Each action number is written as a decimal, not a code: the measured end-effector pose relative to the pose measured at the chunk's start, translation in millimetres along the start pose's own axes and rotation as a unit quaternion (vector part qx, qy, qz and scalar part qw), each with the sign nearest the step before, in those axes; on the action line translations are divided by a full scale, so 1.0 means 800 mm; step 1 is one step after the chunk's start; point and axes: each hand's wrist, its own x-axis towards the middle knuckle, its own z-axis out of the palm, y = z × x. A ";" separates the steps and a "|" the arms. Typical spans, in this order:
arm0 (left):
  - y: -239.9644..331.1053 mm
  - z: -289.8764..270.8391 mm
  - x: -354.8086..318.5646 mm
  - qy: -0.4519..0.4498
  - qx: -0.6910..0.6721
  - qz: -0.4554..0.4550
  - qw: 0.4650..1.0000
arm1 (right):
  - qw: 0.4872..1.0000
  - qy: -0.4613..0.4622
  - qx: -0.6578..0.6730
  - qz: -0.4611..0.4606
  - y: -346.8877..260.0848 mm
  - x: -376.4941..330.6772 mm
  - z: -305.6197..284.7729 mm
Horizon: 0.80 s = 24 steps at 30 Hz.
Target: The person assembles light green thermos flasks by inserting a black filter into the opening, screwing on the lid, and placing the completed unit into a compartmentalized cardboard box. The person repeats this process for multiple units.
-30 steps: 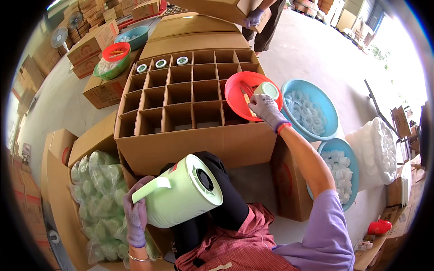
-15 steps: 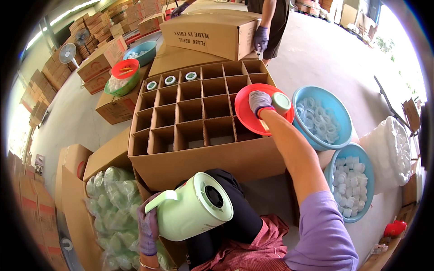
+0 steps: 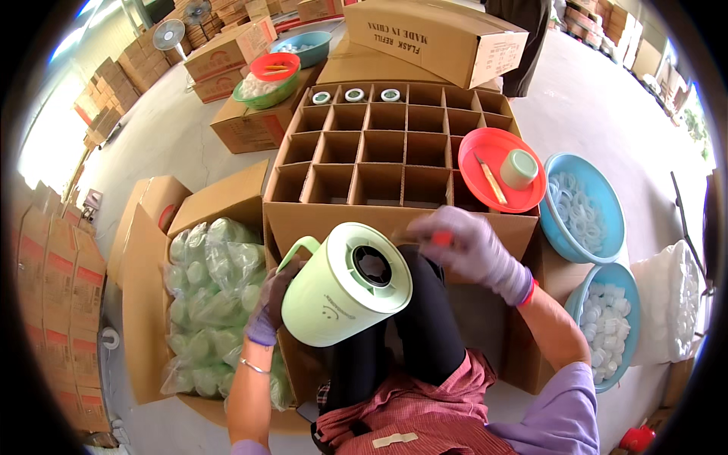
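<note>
The left hand (image 3: 273, 303), gloved, has its grip closed on the handle side of a pale green jug (image 3: 322, 303), which is held tilted above the person's knees, its wide rim and dark round middle turned up and to the right. The right hand (image 3: 481, 250), also gloved, is raised near the jug, apart from it; its fingers are blurred around a small red patch, so I cannot tell whether its grip pinches anything. Beyond stands a divided box (image 3: 303, 215), bearing a red tray (image 3: 474, 148) with a wooden-handled tool (image 3: 494, 186) and a green cup (image 3: 519, 169). Bagged green pieces (image 3: 212, 303) fill a carton (image 3: 144, 326) at left.
</note>
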 end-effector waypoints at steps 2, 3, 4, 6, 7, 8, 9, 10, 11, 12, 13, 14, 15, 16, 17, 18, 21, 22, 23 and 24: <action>0.004 -0.001 0.004 -0.012 -0.105 -0.093 0.990 | 0.977 -0.074 -0.162 -0.115 -0.029 0.010 0.010; 0.001 -0.002 0.006 -0.018 -0.146 -0.134 0.980 | 0.967 -0.075 -0.205 -0.129 -0.035 0.013 0.016; 0.001 -0.004 0.006 -0.021 -0.159 -0.141 0.977 | 0.955 -0.075 -0.247 -0.143 -0.039 0.016 0.019; 0.001 -0.004 0.008 -0.027 -0.190 -0.153 0.969 | 0.929 -0.049 -0.284 -0.232 -0.043 0.029 0.015; -0.004 -0.005 0.009 -0.030 -0.194 -0.149 0.969 | 0.912 -0.035 -0.301 -0.276 -0.045 0.034 0.014; -0.001 -0.004 0.010 -0.032 -0.198 -0.151 0.968 | 0.917 -0.055 -0.283 -0.275 -0.046 0.036 0.014; 0.002 -0.001 0.010 -0.034 -0.203 -0.154 0.966 | 0.922 -0.075 -0.266 -0.272 -0.047 0.038 0.016; 0.007 -0.001 0.005 -0.032 -0.209 -0.163 0.964 | 0.926 -0.094 -0.248 -0.269 -0.047 0.039 0.016; 0.015 -0.004 0.006 -0.060 -0.060 0.009 0.996 | 0.944 -0.120 -0.196 -0.236 -0.041 0.033 0.018; 0.022 -0.012 0.003 -0.028 0.093 0.176 0.980 | 0.961 -0.164 -0.138 -0.176 -0.039 0.034 0.020; 0.023 -0.011 -0.006 0.017 0.102 0.183 0.978 | 0.975 -0.170 -0.111 -0.088 -0.046 0.031 0.021; 0.031 -0.011 -0.016 0.057 0.050 0.132 0.988 | 0.982 -0.172 -0.080 -0.004 -0.053 0.029 0.025; 0.040 -0.007 -0.021 0.098 -0.012 0.090 0.991 | 0.979 -0.151 -0.014 0.132 -0.053 0.020 0.033; 0.064 -0.002 -0.032 0.126 -0.128 -0.019 0.983 | 0.954 -0.129 0.064 0.262 -0.043 0.017 0.044; 0.081 0.004 -0.035 0.202 0.003 0.091 0.975 | 0.829 -0.143 0.255 0.477 -0.036 0.021 0.042; 0.100 0.005 -0.032 0.188 0.084 0.186 0.961 | 0.741 -0.071 0.424 0.516 -0.016 -0.002 0.048; 0.137 -0.004 -0.018 0.149 0.260 0.368 0.880 | 0.646 -0.077 0.534 0.540 0.001 -0.033 0.052; 0.132 -0.004 -0.014 0.156 0.216 0.346 0.900 | 0.655 -0.060 0.523 0.541 -0.003 -0.034 0.046; 0.124 -0.006 -0.011 0.157 0.179 0.321 0.916 | 0.660 -0.046 0.520 0.540 -0.005 -0.036 0.046; 0.113 -0.012 -0.009 0.162 0.152 0.295 0.929 | 0.666 -0.039 0.522 0.532 -0.018 -0.024 0.051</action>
